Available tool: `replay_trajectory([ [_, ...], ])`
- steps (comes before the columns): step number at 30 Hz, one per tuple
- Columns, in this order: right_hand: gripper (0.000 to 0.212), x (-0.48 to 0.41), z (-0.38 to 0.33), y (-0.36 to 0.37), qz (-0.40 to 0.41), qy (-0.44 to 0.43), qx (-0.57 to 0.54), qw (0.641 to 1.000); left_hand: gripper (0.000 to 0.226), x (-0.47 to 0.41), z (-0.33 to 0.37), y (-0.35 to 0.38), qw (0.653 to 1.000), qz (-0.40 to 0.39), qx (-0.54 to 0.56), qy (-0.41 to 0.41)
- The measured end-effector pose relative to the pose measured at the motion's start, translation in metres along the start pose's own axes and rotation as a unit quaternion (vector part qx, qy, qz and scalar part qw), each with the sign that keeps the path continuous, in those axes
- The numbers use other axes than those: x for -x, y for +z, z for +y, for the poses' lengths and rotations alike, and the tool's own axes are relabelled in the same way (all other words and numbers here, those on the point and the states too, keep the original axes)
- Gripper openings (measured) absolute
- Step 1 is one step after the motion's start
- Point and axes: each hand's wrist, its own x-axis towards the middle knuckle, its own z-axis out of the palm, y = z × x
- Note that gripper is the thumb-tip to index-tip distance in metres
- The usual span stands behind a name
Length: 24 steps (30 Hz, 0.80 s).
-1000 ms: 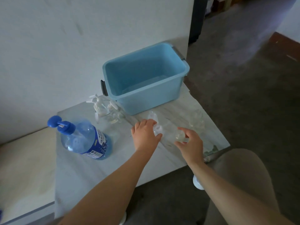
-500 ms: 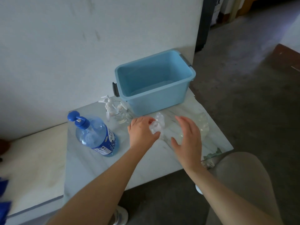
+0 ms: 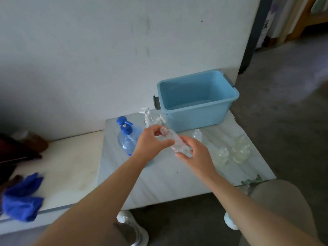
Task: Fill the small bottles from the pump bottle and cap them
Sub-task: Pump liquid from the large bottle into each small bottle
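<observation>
A small clear bottle (image 3: pixel 174 142) is lifted off the table, tilted, its neck pointing up-left. My right hand (image 3: pixel 195 153) grips its lower end. My left hand (image 3: pixel 150 142) holds it near the neck, thumb under and fingers curled over the top. The blue pump bottle (image 3: pixel 126 137) stands just left of my left hand, partly hidden by my wrist. White spray caps (image 3: pixel 150 118) lie behind my hands near the bin. Several small clear bottles (image 3: pixel 240 150) stand at the table's right.
A light-blue plastic bin (image 3: pixel 197 100) sits at the table's back right against the white wall. The white marbled table (image 3: pixel 159 176) adjoins a cream bench (image 3: pixel 58 166) on the left, where a blue cloth (image 3: pixel 23 197) lies. My knee (image 3: pixel 280 201) is at lower right.
Both hands have closed on the small clear bottle and raised it off the table. The view has shifted, so the table sits further right in the frame.
</observation>
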Motion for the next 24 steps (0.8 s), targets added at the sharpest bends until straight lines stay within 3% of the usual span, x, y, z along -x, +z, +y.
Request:
replay_trajectory([
  [5, 0.051, -0.006, -0.019, 0.004, -0.004, -0.001, -0.022, 1.0, 0.036, 0.002, -0.003, -0.014, 1.0, -0.011, 0.022, 0.003],
  [9, 0.05, -0.017, -0.026, 0.008, -0.003, 0.002, -0.021, 1.0, 0.053, -0.002, 0.001, -0.039, 0.998, -0.03, -0.035, 0.046],
  [16, 0.04, -0.033, -0.03, 0.037, -0.011, 0.0, -0.012, 1.0, 0.019, -0.032, 0.004, -0.097, 0.989, 0.134, -0.02, 0.056],
  [24, 0.042, -0.052, -0.035, 0.059, -0.046, 0.004, -0.014, 0.999, 0.036, -0.082, -0.031, -0.111, 0.984, 0.151, -0.096, 0.006],
])
